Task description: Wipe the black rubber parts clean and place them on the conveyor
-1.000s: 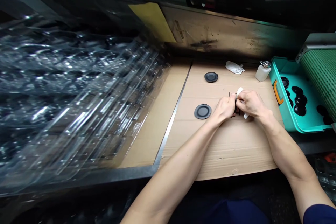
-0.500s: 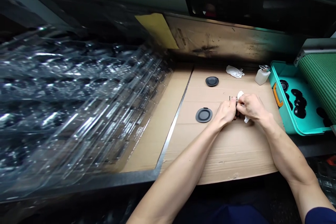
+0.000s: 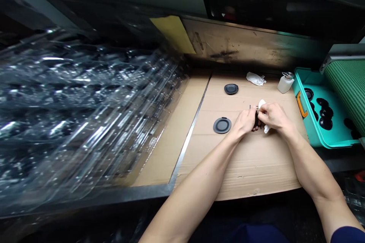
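Observation:
Both hands meet over the right half of the cardboard sheet (image 3: pixel 242 171). My left hand (image 3: pixel 244 122) is closed around a small black part (image 3: pixel 256 120), most of which the fingers hide. Against that part, my right hand (image 3: pixel 273 115) pinches a white cloth or tissue (image 3: pixel 261 103), whose ends stick out above and below the fingers. To the left of my hands lies a round black disc (image 3: pixel 222 125) with a raised ring and a small tab. A second black disc (image 3: pixel 230 89) rests farther back on the cardboard.
Crumpled white tissue (image 3: pixel 256 79) and a pump bottle (image 3: pixel 285 82) stand at the back. On the right, a teal bin (image 3: pixel 339 136) holds several black round parts, beside a green conveyor belt (image 3: pixel 349 83). Stacked clear plastic trays (image 3: pixel 94 121) fill the left side.
My right hand and the white cloth have shifted slightly against the black part, showing more of it between my hands. The discs, bottle and bin stay where they were.

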Demonstrator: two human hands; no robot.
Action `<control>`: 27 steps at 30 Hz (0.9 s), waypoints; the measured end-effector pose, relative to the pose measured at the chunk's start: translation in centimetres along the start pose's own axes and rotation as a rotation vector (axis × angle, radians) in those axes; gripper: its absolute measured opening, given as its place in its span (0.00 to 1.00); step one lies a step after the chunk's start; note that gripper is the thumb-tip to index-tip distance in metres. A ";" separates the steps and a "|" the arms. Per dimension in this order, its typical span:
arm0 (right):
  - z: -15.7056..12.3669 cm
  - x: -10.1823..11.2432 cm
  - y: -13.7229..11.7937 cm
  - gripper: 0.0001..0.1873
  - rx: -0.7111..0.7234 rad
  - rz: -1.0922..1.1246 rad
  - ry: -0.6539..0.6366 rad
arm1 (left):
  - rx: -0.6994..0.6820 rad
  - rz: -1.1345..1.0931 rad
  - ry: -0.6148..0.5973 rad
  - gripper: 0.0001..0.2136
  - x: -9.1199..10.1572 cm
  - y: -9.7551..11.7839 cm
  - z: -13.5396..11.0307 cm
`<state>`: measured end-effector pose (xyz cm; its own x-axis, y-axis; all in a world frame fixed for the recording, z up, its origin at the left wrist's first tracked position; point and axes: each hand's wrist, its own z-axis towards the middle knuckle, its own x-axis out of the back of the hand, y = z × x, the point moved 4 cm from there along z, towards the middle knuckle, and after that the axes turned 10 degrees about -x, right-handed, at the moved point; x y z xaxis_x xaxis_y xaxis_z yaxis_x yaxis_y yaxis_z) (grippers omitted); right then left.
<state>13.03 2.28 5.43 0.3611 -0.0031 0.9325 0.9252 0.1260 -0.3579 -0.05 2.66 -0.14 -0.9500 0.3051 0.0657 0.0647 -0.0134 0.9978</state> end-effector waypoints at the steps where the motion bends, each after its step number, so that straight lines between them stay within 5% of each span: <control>1: 0.1 0.0 0.2 0.10 0.014 0.063 0.031 | 0.041 -0.112 0.017 0.29 0.1 -0.1 0.1; 6: 0.5 0.6 1.3 0.14 -0.010 0.442 0.318 | 0.319 -0.825 0.034 0.24 0.6 0.4 0.3; 9: 0.8 0.4 1.7 0.14 -0.064 0.626 0.317 | 0.423 -0.984 0.030 0.24 1.1 0.9 0.2; 27: 0.7 -1.2 0.9 0.10 0.008 0.469 0.008 | 0.362 -0.779 -0.061 0.31 0.1 0.8 0.0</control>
<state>13.33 3.14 4.00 0.7413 0.0484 0.6695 0.6607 0.1235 -0.7404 -0.09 2.64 0.62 -0.7465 0.1521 -0.6478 -0.4959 0.5220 0.6940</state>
